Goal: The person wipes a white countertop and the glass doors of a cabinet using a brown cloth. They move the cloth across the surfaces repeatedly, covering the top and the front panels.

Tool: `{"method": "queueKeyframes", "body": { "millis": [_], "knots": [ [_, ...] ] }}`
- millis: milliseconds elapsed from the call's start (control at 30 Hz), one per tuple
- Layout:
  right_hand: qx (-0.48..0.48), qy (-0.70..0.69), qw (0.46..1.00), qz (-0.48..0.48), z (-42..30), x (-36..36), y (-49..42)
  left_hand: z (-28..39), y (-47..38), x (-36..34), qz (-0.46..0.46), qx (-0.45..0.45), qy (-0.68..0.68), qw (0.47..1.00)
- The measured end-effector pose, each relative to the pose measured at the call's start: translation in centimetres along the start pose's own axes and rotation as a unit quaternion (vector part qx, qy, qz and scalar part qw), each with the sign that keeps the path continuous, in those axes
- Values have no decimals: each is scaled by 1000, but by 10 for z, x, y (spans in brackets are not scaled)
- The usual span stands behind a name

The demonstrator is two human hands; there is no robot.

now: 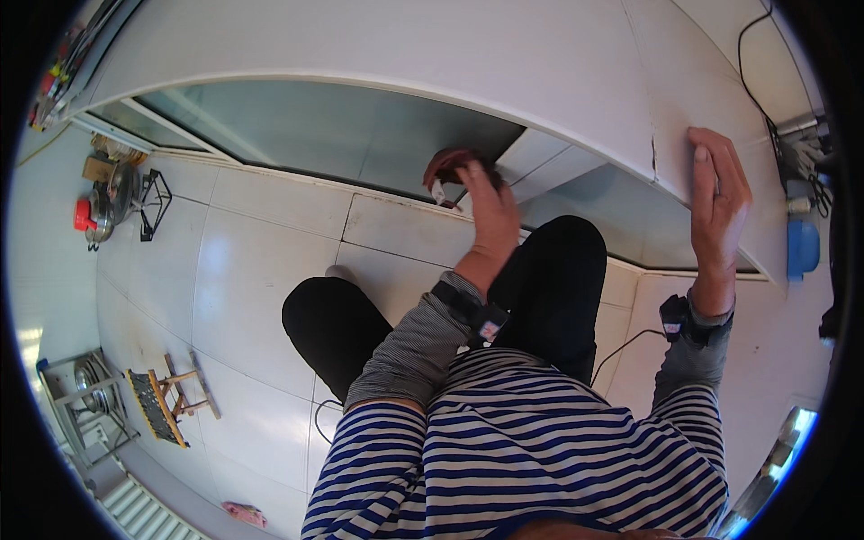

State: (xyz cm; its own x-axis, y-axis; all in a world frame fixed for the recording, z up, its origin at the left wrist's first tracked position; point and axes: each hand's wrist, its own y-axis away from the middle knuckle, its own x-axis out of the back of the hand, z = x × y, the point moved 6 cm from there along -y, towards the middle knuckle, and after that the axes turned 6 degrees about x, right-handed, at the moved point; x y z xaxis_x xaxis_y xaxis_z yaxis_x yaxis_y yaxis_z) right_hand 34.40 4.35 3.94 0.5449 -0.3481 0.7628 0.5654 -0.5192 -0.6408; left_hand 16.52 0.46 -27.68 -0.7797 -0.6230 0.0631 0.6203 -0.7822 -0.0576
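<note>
My left hand (496,209) is at the sliding-door cabinet under the counter, its fingers around a dark reddish-brown item (442,164) with a small white piece hanging from it. The item is blurred and partly hidden by the hand, so its exact kind is unclear. Beside it, the frosted glass door (324,128) ends and a gap shows white tile (540,152) inside. My right hand (721,182) rests on the front edge of the white countertop (540,61), holding no object, fingers close together.
Pots and a pan (121,192) stand by the left wall near a black metal stand (156,206). A folding stool (158,405) and a metal rack (88,405) are at lower left. A pink cloth (244,514) lies on the tiled floor (250,283). A blue container (803,250) is at right.
</note>
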Motion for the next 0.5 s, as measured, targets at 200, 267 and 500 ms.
{"method": "queueKeyframes", "body": {
  "millis": [200, 267, 500],
  "knots": [
    [5, -5, 1000, 13, 1, 1, 2, -48, -14, 19, 13, 238, 258, 936],
    [-2, -9, 1000, 17, 3, 2, 3, -9, -26, 29, 23, 121, 214, 969],
    [-5, 5, 1000, 8, 4, 2, 4, 102, -24, 46, 50, -118, 3, 992]
  ]
}}
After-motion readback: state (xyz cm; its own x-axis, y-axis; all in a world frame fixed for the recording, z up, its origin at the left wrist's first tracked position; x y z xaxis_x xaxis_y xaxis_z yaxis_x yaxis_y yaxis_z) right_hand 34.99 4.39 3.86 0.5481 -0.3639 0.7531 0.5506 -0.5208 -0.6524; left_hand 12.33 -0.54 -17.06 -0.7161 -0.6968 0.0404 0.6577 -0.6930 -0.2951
